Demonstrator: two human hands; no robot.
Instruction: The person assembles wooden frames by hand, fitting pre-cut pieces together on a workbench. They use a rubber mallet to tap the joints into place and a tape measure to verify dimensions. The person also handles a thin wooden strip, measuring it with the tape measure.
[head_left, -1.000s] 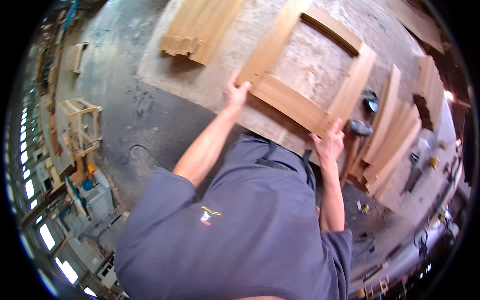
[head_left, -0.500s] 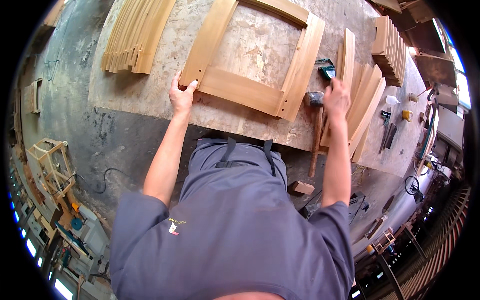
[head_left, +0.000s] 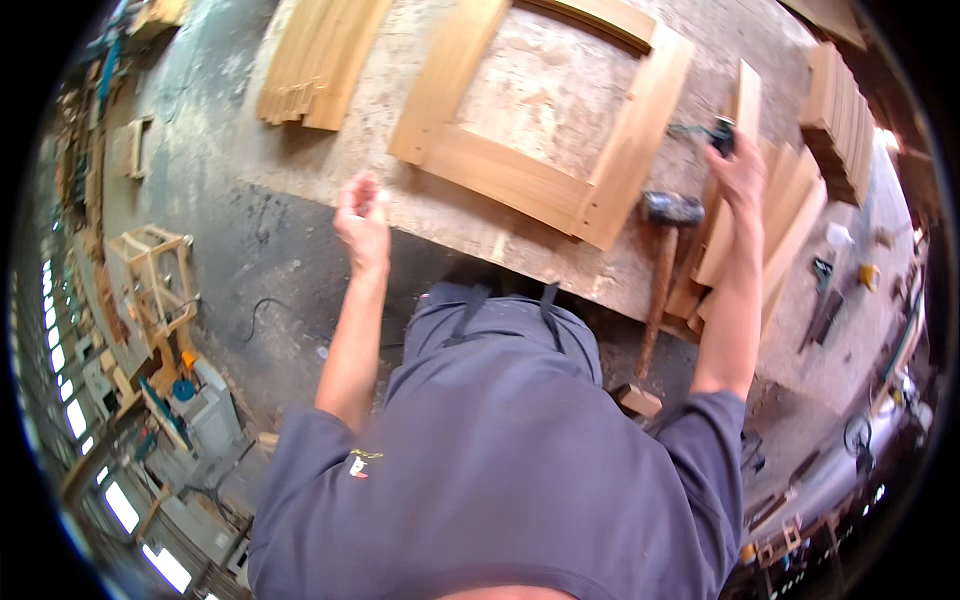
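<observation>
A wooden frame (head_left: pixel 510 180) of wide, pale boards lies flat on the bench, with small dark holes at its near corners. Off its near left corner, above the bench's front edge, my left hand (head_left: pixel 362 222) is open and holds nothing; its fingers are loosely curled and slightly blurred. On the right, my right hand (head_left: pixel 740 175) is closed round a small dark green tape measure (head_left: pixel 722 135), mostly covered by the fingers, its cord trailing left. A mallet (head_left: pixel 672 208) with a dark head and wooden handle lies between the frame and that forearm, its handle overhanging the front edge.
Slats are stacked at the far left (head_left: pixel 325 65), and loose boards (head_left: pixel 790 200) lie under and beside my right forearm. Further right stand a row of blocks (head_left: pixel 838 120) and a yellow item (head_left: pixel 868 277). A wood offcut (head_left: pixel 638 400) lies below the bench edge.
My left hand has let go of the frame's near left corner and drawn back toward me. My right hand has moved forward from beside the mallet and taken hold of the tape measure.
</observation>
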